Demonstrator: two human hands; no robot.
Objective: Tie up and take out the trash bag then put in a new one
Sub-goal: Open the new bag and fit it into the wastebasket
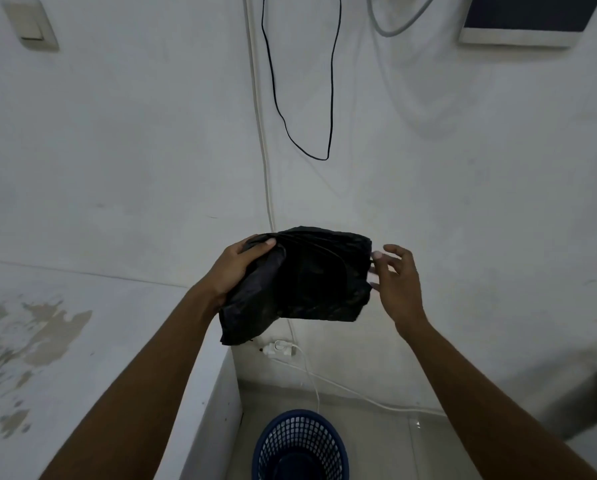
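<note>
Black plastic fills the middle of the scene: a folded trash bag (300, 275) is held up at chest height before a white wall (117, 150), well above a blue mesh wastebasket (300, 445) that stands on the floor (376, 441) below. The person's left hand (236, 268) has its grip clenched on the bag's left edge, thumb over the top and fingers wrapped beneath. The right hand (396, 282) is spread and released, its fingertips (376, 254) just touching or just beside the bag's right edge; which of the two cannot be told.

No tied, full bag shows anywhere in view, and the basket's mesh walls look bare of any liner, so the tying and removal appear to be finished, as far as can be judged. What remains is the second half of the job: the bag is still in its flat, creased bundle, not yet shaken open, not yet lowered into the basket, its mouth not yet turned over the rim.

A white ledge (82, 323) runs along the left, and a white charger (279, 348) with its cable lies near the wall behind the basket.
</note>
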